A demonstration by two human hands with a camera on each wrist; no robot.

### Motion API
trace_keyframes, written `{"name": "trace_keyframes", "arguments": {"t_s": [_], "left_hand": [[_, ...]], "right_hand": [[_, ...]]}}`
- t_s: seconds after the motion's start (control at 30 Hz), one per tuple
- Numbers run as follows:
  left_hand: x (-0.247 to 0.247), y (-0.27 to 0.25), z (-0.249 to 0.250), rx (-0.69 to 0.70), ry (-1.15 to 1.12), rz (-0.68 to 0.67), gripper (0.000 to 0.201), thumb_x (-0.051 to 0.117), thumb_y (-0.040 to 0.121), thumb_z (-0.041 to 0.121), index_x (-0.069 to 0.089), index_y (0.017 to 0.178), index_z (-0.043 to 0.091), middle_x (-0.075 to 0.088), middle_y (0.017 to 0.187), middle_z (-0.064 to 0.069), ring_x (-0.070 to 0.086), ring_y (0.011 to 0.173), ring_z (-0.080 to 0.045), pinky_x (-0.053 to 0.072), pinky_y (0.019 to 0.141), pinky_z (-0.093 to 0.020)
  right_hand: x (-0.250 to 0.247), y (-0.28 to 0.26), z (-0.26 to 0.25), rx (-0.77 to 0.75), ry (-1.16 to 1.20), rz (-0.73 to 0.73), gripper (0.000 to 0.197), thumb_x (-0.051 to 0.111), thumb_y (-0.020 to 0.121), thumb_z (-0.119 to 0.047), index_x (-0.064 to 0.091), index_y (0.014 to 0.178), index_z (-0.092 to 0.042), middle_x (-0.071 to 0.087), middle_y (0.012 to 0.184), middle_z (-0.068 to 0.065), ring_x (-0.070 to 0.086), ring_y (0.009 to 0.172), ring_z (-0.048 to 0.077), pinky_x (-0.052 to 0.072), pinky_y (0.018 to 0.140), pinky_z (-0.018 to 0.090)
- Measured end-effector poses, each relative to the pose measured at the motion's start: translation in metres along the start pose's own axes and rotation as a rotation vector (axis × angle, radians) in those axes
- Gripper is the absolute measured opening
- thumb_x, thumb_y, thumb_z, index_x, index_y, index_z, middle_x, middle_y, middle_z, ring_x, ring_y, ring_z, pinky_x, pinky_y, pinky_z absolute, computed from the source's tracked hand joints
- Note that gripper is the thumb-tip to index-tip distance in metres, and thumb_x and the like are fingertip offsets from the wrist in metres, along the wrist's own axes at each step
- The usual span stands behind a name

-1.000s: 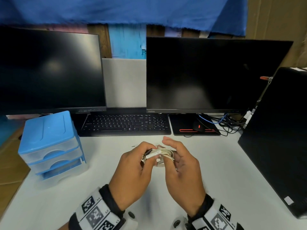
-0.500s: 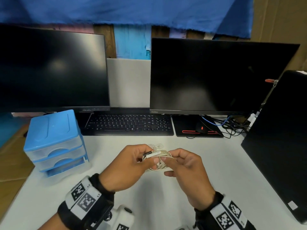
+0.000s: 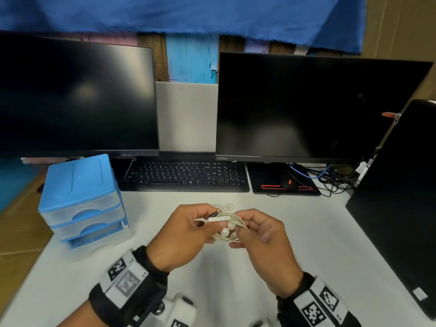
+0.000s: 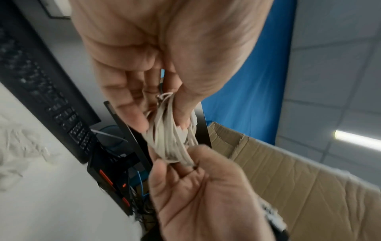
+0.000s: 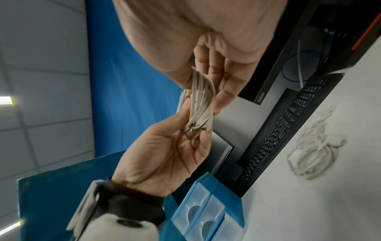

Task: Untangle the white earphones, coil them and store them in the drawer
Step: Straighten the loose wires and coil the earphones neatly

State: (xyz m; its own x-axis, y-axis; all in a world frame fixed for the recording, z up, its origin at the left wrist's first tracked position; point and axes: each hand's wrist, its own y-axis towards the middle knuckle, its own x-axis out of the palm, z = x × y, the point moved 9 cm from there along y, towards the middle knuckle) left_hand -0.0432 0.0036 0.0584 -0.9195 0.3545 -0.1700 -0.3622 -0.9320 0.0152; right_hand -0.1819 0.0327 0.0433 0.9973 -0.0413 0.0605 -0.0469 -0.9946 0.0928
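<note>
A coiled bundle of white earphones [image 3: 227,228] hangs above the white desk, held between both hands. My left hand [image 3: 212,223] pinches one end of the coil, where the inline remote and plug stick out. My right hand [image 3: 238,232] grips the opposite end with thumb and curled fingers. The two earbuds show in the gap between the hands. In the left wrist view the coil [image 4: 171,133] spans from the left fingers down to the right hand [image 4: 195,187]. The right wrist view shows the same coil [image 5: 202,104]. The blue drawer unit [image 3: 82,201] stands at the left.
A second tangle of white cable [image 5: 315,150] lies on the desk just behind the hands. A black keyboard [image 3: 186,175], a mouse on its pad [image 3: 287,182] and two dark monitors stand further back. A black computer case [image 3: 401,197] stands on the right.
The right hand's fingers have curled down from an upright spread onto the coil. Both hands still hold the earphones at the same spot over the desk.
</note>
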Motion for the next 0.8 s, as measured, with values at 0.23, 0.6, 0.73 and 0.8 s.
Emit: {"name": "trace_keyframes", "arguments": {"t_s": [0.23,0.6,0.73,0.8], "left_hand": [[0.014,-0.001,-0.020,-0.279,-0.376,-0.280,0.024,0.072,0.078,0.025,0.077,0.096,0.010,0.071,0.087,-0.004,0.061,0.073,-0.010,0.046,0.063,-0.021],[0.032,-0.003,-0.023,-0.349,-0.862,-0.162,0.032,0.088,0.061,0.035,0.078,0.086,0.017,0.069,0.078,0.001,0.063,0.074,-0.014,0.049,0.055,-0.021],[0.028,-0.004,-0.015,-0.262,-0.724,-0.095,0.016,0.071,0.080,0.032,0.076,0.082,0.017,0.068,0.077,0.000,0.061,0.067,-0.010,0.043,0.055,-0.020],[0.020,-0.001,-0.013,-0.213,-0.615,-0.031,0.021,0.071,0.075,0.032,0.074,0.084,0.014,0.066,0.077,-0.003,0.059,0.066,-0.012,0.041,0.056,-0.022]], "right_hand": [[0.003,0.006,0.000,0.073,0.067,-0.261,0.026,0.071,0.078,-0.015,0.071,0.099,0.000,0.074,0.093,0.012,0.068,0.080,0.017,0.055,0.062,0.028],[-0.004,-0.002,-0.034,-0.285,-0.155,-0.020,0.027,0.073,0.086,-0.004,0.072,0.104,-0.024,0.074,0.082,0.003,0.066,0.072,0.025,0.056,0.056,0.036],[-0.004,-0.004,-0.034,-0.311,-0.239,0.017,0.031,0.074,0.085,-0.005,0.069,0.106,-0.029,0.071,0.091,-0.011,0.064,0.072,0.011,0.055,0.052,0.034],[-0.002,-0.005,-0.035,-0.358,-0.301,0.024,0.037,0.073,0.087,-0.009,0.066,0.113,-0.036,0.070,0.093,-0.015,0.065,0.074,0.015,0.052,0.053,0.024]]}}
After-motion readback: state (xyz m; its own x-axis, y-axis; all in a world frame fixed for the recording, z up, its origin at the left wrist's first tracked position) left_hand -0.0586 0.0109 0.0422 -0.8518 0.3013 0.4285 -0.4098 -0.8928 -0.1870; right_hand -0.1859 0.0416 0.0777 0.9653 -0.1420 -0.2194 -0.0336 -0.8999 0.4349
